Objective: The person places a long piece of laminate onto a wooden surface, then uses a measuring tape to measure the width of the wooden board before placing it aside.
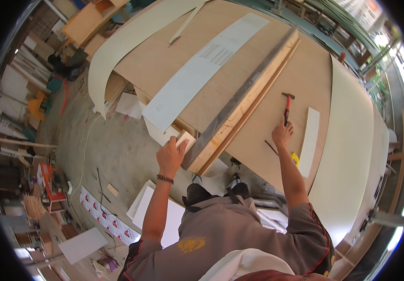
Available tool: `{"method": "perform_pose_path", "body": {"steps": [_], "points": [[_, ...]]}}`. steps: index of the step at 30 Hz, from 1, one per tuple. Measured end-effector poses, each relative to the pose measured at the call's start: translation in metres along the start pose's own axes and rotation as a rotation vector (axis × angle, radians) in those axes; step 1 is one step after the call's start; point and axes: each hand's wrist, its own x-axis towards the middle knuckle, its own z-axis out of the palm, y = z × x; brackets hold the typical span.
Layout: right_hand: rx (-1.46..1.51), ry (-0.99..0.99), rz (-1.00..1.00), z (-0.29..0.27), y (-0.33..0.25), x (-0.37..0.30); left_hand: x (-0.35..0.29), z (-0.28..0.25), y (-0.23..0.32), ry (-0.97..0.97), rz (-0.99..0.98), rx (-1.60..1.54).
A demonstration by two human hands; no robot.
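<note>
My left hand [170, 155] is closed round a small pale wood block [186, 140], close to the near end of a long wooden beam [230, 125] with a grey face. The beam runs away from me across a large plywood sheet [277, 61]. My right hand [283, 134] is closed on the handle end of a hammer [287, 107] with a red and black grip; its head points away from me, over the plywood. Beside that forearm are a yellow tape measure [295, 159] and a thin dark stick [271, 147].
A long white panel [178, 96] lies left of the beam, a shorter white strip [310, 140] to the right. Curved cream sheets [352, 140] flank the plywood. Boards [84, 245], a cable and scrap lie on the concrete floor [113, 159] at left.
</note>
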Motion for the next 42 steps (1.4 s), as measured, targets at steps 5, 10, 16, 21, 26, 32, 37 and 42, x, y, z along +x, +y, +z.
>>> {"method": "perform_pose_path", "body": {"steps": [5, 10, 16, 21, 26, 32, 37, 42], "points": [[0.055, 0.062, -0.189, -0.019, -0.026, -0.096, 0.052, 0.060, -0.087, -0.175, 0.002, 0.026], [-0.010, 0.003, -0.085, -0.038, -0.018, -0.132, 0.056, 0.135, -0.144, -0.311, 0.032, -0.183], [-0.225, -0.023, 0.106, -0.049, 0.037, -0.159, 0.026, 0.167, -0.135, -0.525, -0.030, -0.487], [-0.328, -0.210, 0.465, -0.059, 0.077, -0.171, 0.029, 0.174, -0.145, -0.578, 0.016, -0.520], [-0.335, -0.056, 0.587, -0.071, 0.043, -0.152, 0.034, 0.177, -0.143, -0.603, 0.040, -0.582], [-0.047, -0.025, 0.389, -0.075, -0.034, -0.082, 0.031, 0.185, -0.108, -0.597, 0.024, -0.565], [0.152, -0.063, 0.234, -0.032, -0.034, -0.023, 0.031, 0.177, -0.094, -0.612, 0.029, -0.552], [0.202, -0.167, 0.208, -0.012, -0.004, 0.017, 0.046, 0.182, -0.083, -0.626, 0.044, -0.344]]}}
